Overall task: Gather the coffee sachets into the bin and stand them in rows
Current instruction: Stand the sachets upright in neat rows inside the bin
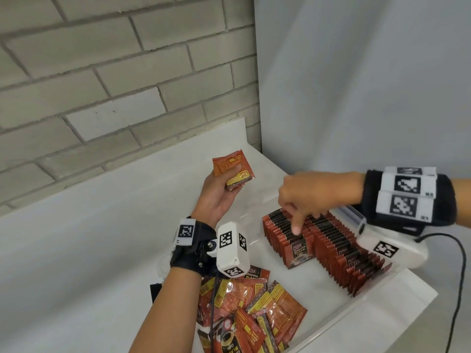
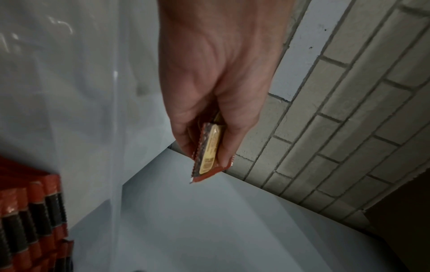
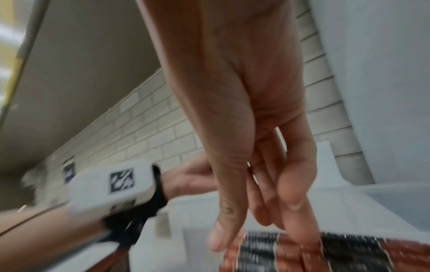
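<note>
- Head view: the left hand (image 1: 218,192) is raised over the white worktop (image 1: 89,238), thumb and fingers pinching a small stack of red-orange foil coffee sachets (image 1: 233,171).
- The right hand (image 1: 313,194) holds nothing; its extended fingers point down, touching the tops of the upright red-and-black sachet rows (image 1: 328,248) in the clear plastic bin (image 1: 377,301).
- Loose red-orange sachets (image 1: 254,309) lie heaped at the bin's near end.

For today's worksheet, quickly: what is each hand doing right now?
Left hand: holding a few coffee sachets, thumb on top.
Right hand: open, holding nothing, fingers reaching down to the standing rows.
</note>
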`<state>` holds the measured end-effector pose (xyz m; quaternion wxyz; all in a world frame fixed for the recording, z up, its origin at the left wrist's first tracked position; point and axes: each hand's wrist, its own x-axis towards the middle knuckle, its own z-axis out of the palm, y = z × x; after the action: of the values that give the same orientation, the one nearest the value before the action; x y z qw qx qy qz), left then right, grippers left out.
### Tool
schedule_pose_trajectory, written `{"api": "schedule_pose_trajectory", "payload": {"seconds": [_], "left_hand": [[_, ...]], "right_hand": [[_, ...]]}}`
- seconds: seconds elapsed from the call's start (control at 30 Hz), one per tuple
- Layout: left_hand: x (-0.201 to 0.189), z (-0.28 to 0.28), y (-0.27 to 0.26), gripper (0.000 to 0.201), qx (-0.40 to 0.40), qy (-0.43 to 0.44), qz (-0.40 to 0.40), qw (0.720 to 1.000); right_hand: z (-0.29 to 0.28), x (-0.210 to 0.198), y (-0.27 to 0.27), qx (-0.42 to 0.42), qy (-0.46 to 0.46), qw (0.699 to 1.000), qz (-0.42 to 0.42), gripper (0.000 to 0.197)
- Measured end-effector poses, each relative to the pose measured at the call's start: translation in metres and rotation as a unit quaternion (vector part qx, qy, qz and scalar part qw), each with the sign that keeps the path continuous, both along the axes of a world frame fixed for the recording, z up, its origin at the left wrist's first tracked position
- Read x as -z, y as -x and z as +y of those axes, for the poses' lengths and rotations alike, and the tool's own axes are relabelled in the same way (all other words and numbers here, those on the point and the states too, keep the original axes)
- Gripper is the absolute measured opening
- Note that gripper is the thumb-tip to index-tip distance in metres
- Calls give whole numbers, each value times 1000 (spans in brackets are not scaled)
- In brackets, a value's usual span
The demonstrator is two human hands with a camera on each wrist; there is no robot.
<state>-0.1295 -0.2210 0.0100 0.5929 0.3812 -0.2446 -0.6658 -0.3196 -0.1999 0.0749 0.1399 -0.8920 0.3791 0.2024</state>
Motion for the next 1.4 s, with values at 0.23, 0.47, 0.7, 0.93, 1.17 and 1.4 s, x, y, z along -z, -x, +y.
{"api": "schedule_pose_trajectory", "payload": {"seconds": [0.23, 0.47, 0.7, 0.93, 1.17, 1.4], "left_hand": [[-5, 5, 4, 38, 35, 46, -22, 998], [-6, 9, 6, 48, 68, 70, -40, 994], [-8, 5, 5, 70, 70, 38, 24, 997], [-9, 6, 6, 23, 54, 30, 5, 998], [-7, 5, 3, 30, 35, 67, -28, 997], [-5, 5, 1, 39, 5, 72, -34, 997]], "right_hand": [[-37, 1, -3, 218, -70, 902, -367, 27], [-52, 12, -14, 266, -127, 797, -527, 18], [-56, 8, -8, 241, -102, 736, -625, 13], [-49, 17, -2, 171, -59, 793, -582, 10], [-45, 21, -4, 225, -62, 774, -588, 16], [-36, 24, -10, 292, -150, 786, -524, 27]]}}
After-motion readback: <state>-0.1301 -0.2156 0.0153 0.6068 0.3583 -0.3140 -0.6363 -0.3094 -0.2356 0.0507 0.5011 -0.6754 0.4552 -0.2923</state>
